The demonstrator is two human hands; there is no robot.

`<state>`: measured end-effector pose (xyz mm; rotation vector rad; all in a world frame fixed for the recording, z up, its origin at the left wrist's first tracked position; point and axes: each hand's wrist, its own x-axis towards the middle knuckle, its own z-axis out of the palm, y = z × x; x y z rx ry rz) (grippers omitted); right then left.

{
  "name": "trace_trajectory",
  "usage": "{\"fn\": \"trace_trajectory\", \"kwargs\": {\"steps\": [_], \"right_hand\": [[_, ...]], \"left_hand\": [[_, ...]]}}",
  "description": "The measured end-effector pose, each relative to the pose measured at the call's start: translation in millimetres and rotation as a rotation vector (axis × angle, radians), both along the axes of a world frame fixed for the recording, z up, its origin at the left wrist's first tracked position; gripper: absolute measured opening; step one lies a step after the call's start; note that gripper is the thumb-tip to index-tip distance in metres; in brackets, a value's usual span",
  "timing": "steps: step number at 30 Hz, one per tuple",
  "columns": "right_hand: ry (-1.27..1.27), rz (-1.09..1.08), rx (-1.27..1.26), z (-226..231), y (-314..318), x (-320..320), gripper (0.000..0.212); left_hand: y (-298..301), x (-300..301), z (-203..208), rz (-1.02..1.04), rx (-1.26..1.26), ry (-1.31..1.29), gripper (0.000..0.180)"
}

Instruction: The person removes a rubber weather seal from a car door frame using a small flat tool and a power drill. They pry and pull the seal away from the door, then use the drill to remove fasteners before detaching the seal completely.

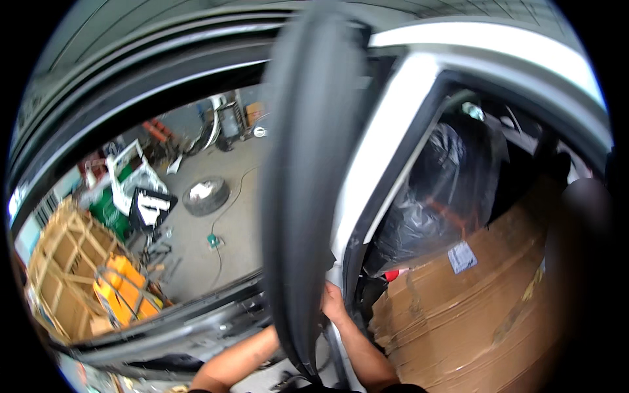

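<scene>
A black car door (298, 196) stands edge-on in the middle of the view, its tall edge blurred. My left forearm (246, 357) reaches from below to this edge, and the left hand is hidden behind it. On the other side, my right hand (333, 302) is between the door edge and the lower end of the white body pillar (386, 137). Its fingers go out of sight there, so I cannot make out what they touch. A dark seal strip (354, 278) runs along the door opening beside the right wrist.
Inside the car lie a large brown cardboard box (452, 314) and a black plastic-wrapped bundle (439, 196). Through the door's window opening, a wheel (206, 196), a green object with a cord (213, 241), a yellow case (124, 288) and a taped carton (62, 275) show on the workshop floor.
</scene>
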<state>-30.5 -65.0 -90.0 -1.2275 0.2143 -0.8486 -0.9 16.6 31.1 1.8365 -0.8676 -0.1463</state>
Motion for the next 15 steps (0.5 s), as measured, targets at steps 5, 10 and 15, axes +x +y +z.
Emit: {"fn": "trace_trajectory", "kwargs": {"steps": [5, 10, 15], "right_hand": [[0.231, -0.194, -0.218, 5.2, 8.8, 3.2, 0.028], [-0.123, 0.172, 0.135, -2.7, 3.4, 18.1, 0.030], [-0.116, 0.219, 0.114, -15.1, 2.3, 27.7, 0.036]], "left_hand": [[-4.9, 5.3, 7.2, 0.011, 0.073, -0.103, 0.021], [-7.4, 3.4, 9.2, 0.081, 0.124, -0.217, 0.020], [-8.3, 2.8, 5.4, 0.065, 0.095, -0.324, 0.019]]}}
